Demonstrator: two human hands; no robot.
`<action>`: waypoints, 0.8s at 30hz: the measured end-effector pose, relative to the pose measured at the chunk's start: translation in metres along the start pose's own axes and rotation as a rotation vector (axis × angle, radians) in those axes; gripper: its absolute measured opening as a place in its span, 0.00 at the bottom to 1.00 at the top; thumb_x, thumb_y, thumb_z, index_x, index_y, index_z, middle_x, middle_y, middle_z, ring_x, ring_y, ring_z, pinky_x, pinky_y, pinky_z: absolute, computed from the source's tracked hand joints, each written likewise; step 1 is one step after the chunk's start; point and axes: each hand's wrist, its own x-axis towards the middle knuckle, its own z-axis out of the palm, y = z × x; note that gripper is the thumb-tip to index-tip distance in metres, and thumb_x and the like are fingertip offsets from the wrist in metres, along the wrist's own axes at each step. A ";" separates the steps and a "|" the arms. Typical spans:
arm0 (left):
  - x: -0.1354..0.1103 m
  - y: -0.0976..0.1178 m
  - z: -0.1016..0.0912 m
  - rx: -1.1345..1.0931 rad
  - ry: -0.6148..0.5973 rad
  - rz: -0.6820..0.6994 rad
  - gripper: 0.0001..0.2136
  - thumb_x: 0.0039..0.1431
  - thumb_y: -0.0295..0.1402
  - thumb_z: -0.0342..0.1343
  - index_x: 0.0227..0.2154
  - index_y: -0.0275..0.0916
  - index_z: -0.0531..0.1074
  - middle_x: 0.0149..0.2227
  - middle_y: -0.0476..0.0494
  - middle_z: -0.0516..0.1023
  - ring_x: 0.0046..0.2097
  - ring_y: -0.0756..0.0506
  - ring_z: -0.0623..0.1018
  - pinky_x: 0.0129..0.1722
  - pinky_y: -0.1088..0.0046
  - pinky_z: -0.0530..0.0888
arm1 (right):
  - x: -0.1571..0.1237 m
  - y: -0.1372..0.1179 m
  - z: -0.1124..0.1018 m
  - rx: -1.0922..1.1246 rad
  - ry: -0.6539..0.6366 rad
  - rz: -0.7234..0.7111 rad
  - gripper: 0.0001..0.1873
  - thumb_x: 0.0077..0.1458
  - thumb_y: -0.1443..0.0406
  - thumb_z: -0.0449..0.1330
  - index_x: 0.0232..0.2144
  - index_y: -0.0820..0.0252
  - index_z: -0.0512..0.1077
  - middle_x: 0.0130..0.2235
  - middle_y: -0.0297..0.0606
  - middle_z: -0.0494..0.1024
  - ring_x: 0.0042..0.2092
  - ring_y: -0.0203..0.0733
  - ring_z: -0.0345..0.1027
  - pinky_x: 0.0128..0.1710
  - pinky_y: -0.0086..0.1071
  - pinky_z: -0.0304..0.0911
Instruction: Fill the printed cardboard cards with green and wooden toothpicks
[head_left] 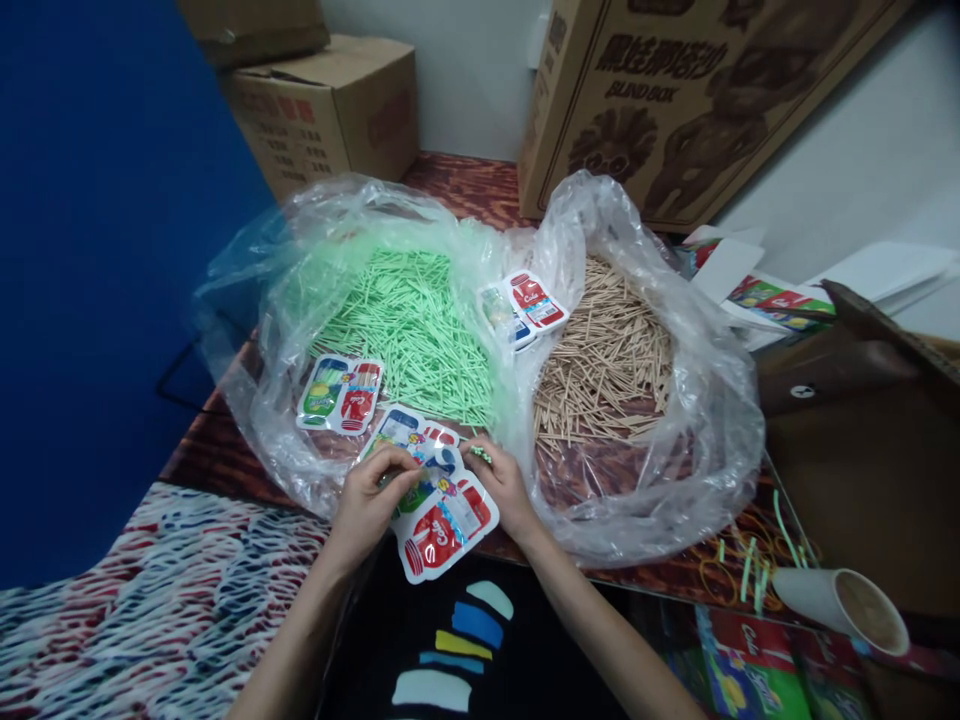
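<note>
My left hand point(379, 490) is closed, pinching the top of a printed bottle-shaped pouch point(444, 528) with a red Cola half. My right hand point(501, 485) is curled at the pouch's upper right, with the ends of several short green sticks point(481, 455) showing between its fingers. Beneath the hands lies another printed pouch point(401, 425), partly covered. Just beyond them, a clear plastic bag point(300, 300) lies spread open around a heap of green sticks point(420, 330). A filled pouch point(341, 394) rests at that heap's left.
A second clear bag point(720, 430) holds tan sticks point(607, 360). More pouches point(529, 305) lie between the heaps. A paper cup point(840, 605) lies tipped at right, near rubber bands point(720, 580) and an open carton point(862, 450). Cardboard boxes point(375, 110) stand behind; a blue panel point(112, 250) is left.
</note>
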 end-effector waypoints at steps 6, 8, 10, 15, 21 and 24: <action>0.001 -0.001 0.001 0.006 -0.012 0.006 0.05 0.53 0.33 0.58 0.24 0.39 0.71 0.27 0.48 0.71 0.32 0.48 0.72 0.33 0.73 0.68 | 0.001 -0.005 0.000 0.034 -0.008 0.019 0.10 0.60 0.60 0.53 0.31 0.57 0.70 0.33 0.35 0.73 0.37 0.41 0.68 0.39 0.32 0.63; 0.000 -0.001 0.000 -0.003 0.003 -0.009 0.05 0.52 0.33 0.58 0.24 0.39 0.71 0.27 0.49 0.71 0.32 0.48 0.72 0.32 0.73 0.68 | 0.002 -0.004 0.000 0.092 0.011 0.065 0.09 0.60 0.59 0.53 0.32 0.57 0.69 0.32 0.34 0.73 0.35 0.40 0.68 0.38 0.32 0.64; -0.002 -0.002 -0.002 -0.014 0.021 -0.029 0.05 0.52 0.33 0.58 0.24 0.39 0.71 0.27 0.49 0.71 0.31 0.48 0.72 0.32 0.73 0.68 | 0.005 -0.002 -0.001 0.134 0.064 0.134 0.09 0.59 0.59 0.53 0.33 0.57 0.67 0.29 0.32 0.72 0.31 0.38 0.67 0.33 0.30 0.63; -0.005 -0.006 -0.004 -0.035 0.038 -0.061 0.05 0.52 0.33 0.58 0.24 0.38 0.71 0.26 0.49 0.71 0.30 0.49 0.71 0.31 0.75 0.68 | 0.025 -0.006 -0.007 -0.071 0.175 0.141 0.08 0.60 0.60 0.50 0.32 0.57 0.63 0.25 0.29 0.65 0.25 0.36 0.60 0.27 0.29 0.57; -0.006 -0.009 -0.007 -0.049 0.041 -0.074 0.05 0.52 0.33 0.58 0.24 0.38 0.71 0.26 0.50 0.71 0.30 0.49 0.71 0.30 0.75 0.68 | 0.066 -0.016 -0.013 -0.489 0.123 -0.117 0.10 0.58 0.65 0.48 0.24 0.55 0.57 0.29 0.34 0.65 0.33 0.40 0.60 0.33 0.32 0.56; -0.007 -0.011 -0.008 -0.062 0.051 -0.090 0.05 0.51 0.33 0.58 0.24 0.38 0.71 0.26 0.49 0.71 0.29 0.49 0.71 0.28 0.76 0.68 | 0.085 -0.018 -0.012 -0.588 0.106 -0.144 0.10 0.58 0.67 0.48 0.24 0.55 0.56 0.30 0.35 0.66 0.33 0.41 0.60 0.34 0.32 0.56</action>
